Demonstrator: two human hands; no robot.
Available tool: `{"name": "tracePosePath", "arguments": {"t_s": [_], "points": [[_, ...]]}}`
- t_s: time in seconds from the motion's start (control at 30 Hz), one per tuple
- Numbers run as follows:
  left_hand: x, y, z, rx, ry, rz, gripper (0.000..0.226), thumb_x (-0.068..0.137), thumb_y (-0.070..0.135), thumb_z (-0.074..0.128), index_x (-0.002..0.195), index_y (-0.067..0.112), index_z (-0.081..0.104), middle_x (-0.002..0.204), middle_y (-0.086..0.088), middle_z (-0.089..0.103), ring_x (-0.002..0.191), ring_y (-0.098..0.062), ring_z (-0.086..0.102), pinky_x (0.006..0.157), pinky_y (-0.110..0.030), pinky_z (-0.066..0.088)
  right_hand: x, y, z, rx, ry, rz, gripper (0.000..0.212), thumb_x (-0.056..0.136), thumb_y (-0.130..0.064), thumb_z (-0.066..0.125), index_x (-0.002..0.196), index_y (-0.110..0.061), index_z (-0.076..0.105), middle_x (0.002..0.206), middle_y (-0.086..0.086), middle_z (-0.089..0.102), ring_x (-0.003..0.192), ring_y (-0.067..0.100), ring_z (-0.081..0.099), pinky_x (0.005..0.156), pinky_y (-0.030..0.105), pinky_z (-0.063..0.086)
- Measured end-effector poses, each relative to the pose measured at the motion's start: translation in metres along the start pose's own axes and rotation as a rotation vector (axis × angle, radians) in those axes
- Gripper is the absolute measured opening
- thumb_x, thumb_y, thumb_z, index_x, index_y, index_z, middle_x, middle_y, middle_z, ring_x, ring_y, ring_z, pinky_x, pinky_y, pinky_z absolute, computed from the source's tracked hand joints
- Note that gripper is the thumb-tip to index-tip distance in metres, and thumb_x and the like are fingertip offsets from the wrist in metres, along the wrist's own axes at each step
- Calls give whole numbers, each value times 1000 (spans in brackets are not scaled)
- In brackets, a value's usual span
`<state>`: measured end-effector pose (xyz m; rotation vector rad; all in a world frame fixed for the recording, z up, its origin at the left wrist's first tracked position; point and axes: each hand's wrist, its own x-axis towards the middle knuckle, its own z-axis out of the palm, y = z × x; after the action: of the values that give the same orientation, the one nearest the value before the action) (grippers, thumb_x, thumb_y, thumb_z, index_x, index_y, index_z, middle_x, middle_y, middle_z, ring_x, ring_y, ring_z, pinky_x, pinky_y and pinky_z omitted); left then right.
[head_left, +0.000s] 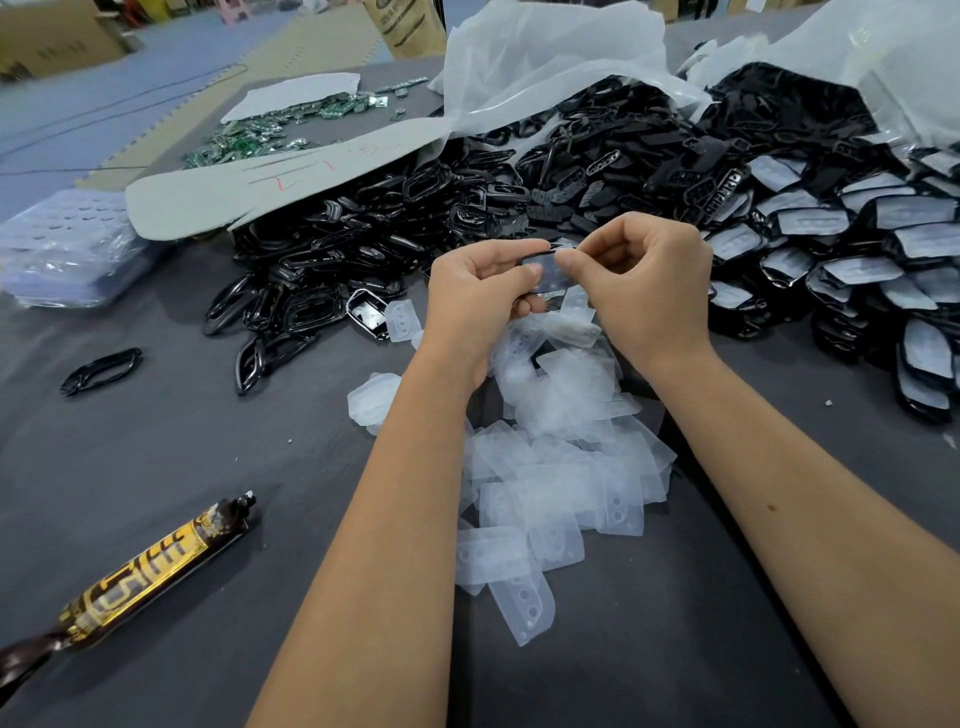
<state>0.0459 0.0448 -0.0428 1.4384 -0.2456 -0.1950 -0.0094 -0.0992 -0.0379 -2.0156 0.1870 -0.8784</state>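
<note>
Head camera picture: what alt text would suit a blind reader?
A left hand and right hand pinch a black frame with a translucent pad, amid heaps of loose pads and black frames on a grey table.

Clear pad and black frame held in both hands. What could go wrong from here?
1. The right hand pinches the translucent pad near one end, so it may seat crooked in the black frame that the left hand grips.
2. Both hands hide much of the fit; a lifted edge could pass unnoticed.
3. Loose pads lie piled right below; a dropped one would mix in.
</note>
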Motion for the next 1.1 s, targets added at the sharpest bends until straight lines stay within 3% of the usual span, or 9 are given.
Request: {"name": "tracePosePath", "arguments": {"t_s": [0.2, 0.33, 0.47, 0.67, 1.1], "points": [[0, 1, 0, -12, 3, 5, 26, 92, -9, 65, 95, 12, 79, 75, -6, 75, 52, -11, 61, 53, -17, 50, 2, 7, 1, 34, -26, 126, 26, 82, -33, 87, 79, -13, 71, 71, -1, 70, 64, 15, 65, 62, 30, 54], [-1, 1, 1, -5, 1, 9, 24, 93, -9, 65, 98, 10, 79, 76, -6, 76, 53, -12, 61, 53, -18, 50, 3, 11, 1, 429, -192, 369, 20, 88, -25, 84, 90, -11, 69, 72, 1, 70, 58, 15, 61, 46, 27, 45], [-1, 1, 0, 0, -18, 20, 22, 93, -9, 66, 103, 6, 78, 79, -7, 77, 54, -12, 62, 54, -17, 50, 1, 11, 1, 474, -254, 360, 14, 86, -12, 85, 87, -10, 71, 66, 1, 70, 53, 12, 59, 42, 23, 43], [-2, 0, 0, 21, -37, 41, 23, 93, -9, 66, 102, 8, 78, 78, -9, 75, 55, -12, 62, 55, -17, 51, 4, 8, -1, 603, -241, 479, 8, 87, -1, 80, 88, -4, 73, 66, 0, 70, 53, 10, 61, 49, 20, 49], [-1, 1, 0, -35, 0, 17, 21, 92, -8, 66, 97, 9, 77, 74, -5, 74, 53, -12, 61, 53, -18, 49, 4, 7, 0, 629, -228, 462, 13, 98, -2, 67, 87, -8, 73, 68, 1, 70, 58, 14, 64, 55, 23, 54]]}}
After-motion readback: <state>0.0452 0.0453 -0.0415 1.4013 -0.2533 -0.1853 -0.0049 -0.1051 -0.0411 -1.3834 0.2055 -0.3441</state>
